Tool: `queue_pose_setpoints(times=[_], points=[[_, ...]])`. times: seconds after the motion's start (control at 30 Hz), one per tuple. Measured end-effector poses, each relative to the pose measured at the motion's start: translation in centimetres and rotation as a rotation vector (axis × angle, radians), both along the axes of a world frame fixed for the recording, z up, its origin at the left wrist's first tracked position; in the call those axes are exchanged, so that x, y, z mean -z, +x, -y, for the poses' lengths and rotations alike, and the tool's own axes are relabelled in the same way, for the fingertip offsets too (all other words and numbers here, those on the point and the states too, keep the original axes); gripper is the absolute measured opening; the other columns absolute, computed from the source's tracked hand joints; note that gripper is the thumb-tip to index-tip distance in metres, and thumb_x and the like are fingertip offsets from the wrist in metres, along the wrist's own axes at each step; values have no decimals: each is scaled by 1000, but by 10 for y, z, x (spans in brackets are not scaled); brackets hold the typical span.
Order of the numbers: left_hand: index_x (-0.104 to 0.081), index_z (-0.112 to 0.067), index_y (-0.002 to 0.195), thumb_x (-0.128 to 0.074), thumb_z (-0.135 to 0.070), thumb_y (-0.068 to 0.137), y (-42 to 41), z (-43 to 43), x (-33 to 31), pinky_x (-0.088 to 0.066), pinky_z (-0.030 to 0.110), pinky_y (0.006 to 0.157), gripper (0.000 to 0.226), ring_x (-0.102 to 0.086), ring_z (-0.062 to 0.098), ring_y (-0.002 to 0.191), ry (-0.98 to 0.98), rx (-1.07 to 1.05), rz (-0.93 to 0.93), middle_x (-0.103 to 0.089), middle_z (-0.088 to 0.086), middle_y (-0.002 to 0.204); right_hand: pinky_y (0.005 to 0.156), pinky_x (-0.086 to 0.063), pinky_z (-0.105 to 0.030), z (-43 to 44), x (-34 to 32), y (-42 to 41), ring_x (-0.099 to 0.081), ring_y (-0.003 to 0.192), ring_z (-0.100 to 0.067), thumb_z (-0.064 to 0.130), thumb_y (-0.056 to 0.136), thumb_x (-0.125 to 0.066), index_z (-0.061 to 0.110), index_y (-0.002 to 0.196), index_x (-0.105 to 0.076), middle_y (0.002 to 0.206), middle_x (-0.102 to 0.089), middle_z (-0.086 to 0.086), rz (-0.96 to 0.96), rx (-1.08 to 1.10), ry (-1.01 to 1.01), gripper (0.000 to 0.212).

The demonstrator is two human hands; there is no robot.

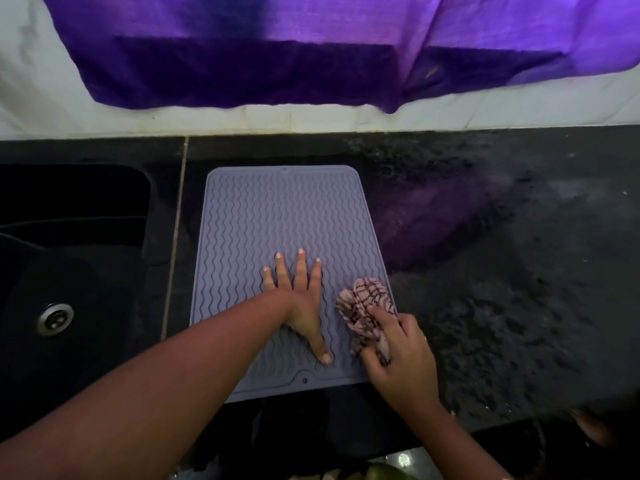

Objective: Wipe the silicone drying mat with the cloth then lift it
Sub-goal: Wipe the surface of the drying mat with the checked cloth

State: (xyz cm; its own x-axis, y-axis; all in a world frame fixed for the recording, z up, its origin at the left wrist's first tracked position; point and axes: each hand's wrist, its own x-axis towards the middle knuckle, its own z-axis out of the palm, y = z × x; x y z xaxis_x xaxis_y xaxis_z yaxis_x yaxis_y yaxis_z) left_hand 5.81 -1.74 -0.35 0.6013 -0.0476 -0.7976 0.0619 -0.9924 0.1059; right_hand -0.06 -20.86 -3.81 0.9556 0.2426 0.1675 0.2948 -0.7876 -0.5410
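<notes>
A grey-lilac silicone drying mat [263,216] with wavy ridges lies flat on the black counter, its short end toward me. My left hand [299,299] rests flat on the mat's near half, fingers spread, palm down. My right hand [398,344] is shut on a bunched pink cloth with dark stripes [363,303]. The cloth presses on the mat's near right corner, close to its right edge.
A black sink [69,258] with a metal drain [55,318] lies left of the mat. The black speckled counter [502,271] stretches to the right, wet-looking. A purple fabric [294,57] hangs on the white wall behind. The counter's front edge runs just below the mat.
</notes>
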Motion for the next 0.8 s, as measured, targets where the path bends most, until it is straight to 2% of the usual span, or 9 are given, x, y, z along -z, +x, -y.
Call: queue_pose_setpoints(times=[0.13,0.23,0.37,0.5,0.7,0.8], points=[[48,-17,129,-83,-64,48,-2,0,2,21,65,104,161,51,45,117,-4,8,6,60,13,128,61,-46,-27,-18,2,32,-60,83,-21,33,73,-54,28,119,-60,101,-56,0,-20,142,66,46],[49,-18,128,-83,-65,48,-2,0,0,21,65,104,161,50,46,118,-2,9,-2,59,13,129,69,-46,-33,-39,1,86,-58,92,-25,27,80,-61,29,123,-57,109,-54,-4,-29,202,69,43],[49,-19,127,-83,-66,46,-1,-1,-1,22,64,104,162,50,45,119,0,5,-2,59,12,129,73,-49,-39,-52,-3,128,-57,97,-32,28,82,-58,26,125,-55,114,-52,-9,-47,200,7,43],[49,-19,128,-82,-67,45,-1,-1,2,22,64,104,162,50,45,119,5,14,14,59,11,130,71,-51,-39,-41,-5,89,-58,92,-32,34,84,-58,20,126,-52,113,-50,-11,-42,111,-74,44],[48,-17,129,-82,-66,46,1,0,-1,20,64,106,162,48,46,120,5,8,-12,59,12,130,51,-50,-35,-2,-5,8,-63,69,-31,34,73,-64,20,111,-62,101,-56,-9,-48,24,-245,41],[48,-17,129,-82,-65,48,2,1,-3,20,63,106,161,49,46,119,16,10,-23,59,12,129,49,-47,-32,-9,-4,19,-63,72,-31,33,73,-67,19,109,-62,99,-56,-9,-33,53,-298,39]])
